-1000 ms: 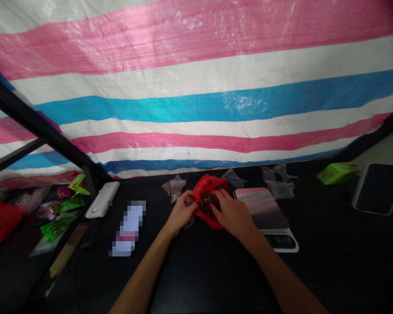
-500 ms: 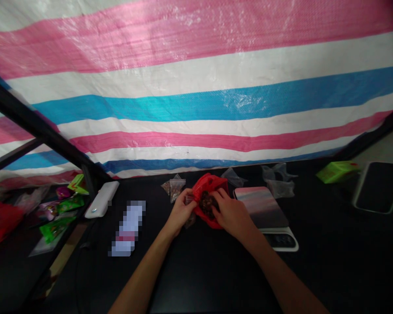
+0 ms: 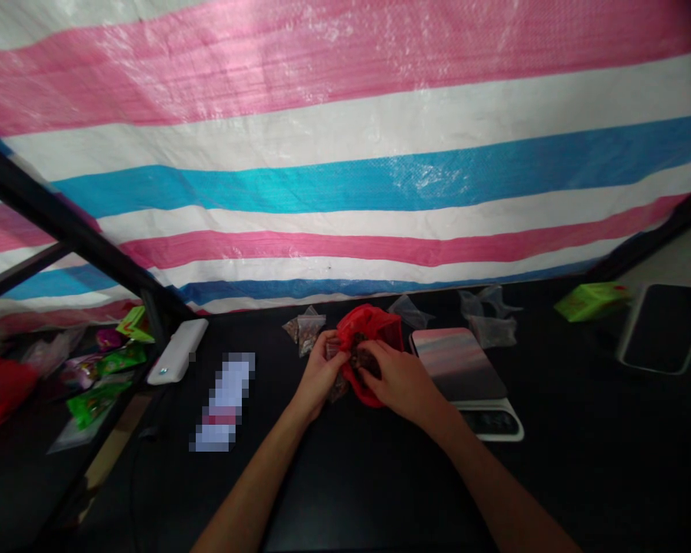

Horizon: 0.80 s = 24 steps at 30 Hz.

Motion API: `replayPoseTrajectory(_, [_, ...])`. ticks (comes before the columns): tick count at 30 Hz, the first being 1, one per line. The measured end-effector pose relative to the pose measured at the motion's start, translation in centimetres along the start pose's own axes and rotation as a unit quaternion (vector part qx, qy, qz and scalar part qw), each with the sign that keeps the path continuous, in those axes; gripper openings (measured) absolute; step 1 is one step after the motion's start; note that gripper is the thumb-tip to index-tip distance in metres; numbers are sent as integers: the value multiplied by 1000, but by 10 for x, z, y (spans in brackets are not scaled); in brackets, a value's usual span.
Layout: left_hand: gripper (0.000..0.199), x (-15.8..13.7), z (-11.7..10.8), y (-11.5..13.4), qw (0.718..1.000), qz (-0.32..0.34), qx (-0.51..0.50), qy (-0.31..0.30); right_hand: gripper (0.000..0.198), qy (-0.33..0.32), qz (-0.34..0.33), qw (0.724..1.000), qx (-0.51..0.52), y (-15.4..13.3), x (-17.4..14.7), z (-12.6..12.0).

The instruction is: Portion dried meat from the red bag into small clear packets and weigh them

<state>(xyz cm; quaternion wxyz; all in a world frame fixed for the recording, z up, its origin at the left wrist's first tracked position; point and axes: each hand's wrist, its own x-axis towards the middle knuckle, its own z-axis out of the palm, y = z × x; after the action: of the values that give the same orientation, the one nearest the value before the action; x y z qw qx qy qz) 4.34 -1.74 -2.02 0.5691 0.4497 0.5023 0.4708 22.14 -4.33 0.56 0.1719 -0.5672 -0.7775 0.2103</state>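
Note:
A red plastic bag stands with its mouth spread wide on the black table, and small dark brown pieces show inside. My right hand reaches into it, fingers curled together on some of those pieces. At the bag's left rim, my left hand is closed on a small clear zip bag, which hangs below the fingers and seems to hold some brown bits. How far it is open I cannot tell. Just behind my left hand lie small filled zip bags.
Right of the red bag sits a flat scale with a dark display. Empty-looking clear bags lie behind it. Farther right are a green box and an upright phone. A white power bank and green packets are at left.
My right hand has moved slightly left and deeper over the brown pieces, its fingers drawing closer together near the zip bag. The left hand has hardly moved.

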Motion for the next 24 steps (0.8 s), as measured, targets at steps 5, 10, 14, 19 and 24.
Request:
replayPoseTrajectory(5, [39,7,-11,-5,984,140,110,33,32,12,9,999,49,-2,2,-3])
replayPoseTrajectory(10, [50,9,-21,-1,942,235,229,72,34,43,17,996,79,1,3,-7])
replayPoseTrajectory(14, [54,5,-23,7,947,224,227,34,35,82,24,992,93,5,4,-9])
replayPoseTrajectory(19, [60,0,-21,8,937,239,255,-31,36,111,-31,984,138,2,4,-13])
replayPoseTrajectory(24, [64,0,-20,-3,917,266,289,-70,41,96,-110,979,142,-4,2,-11])
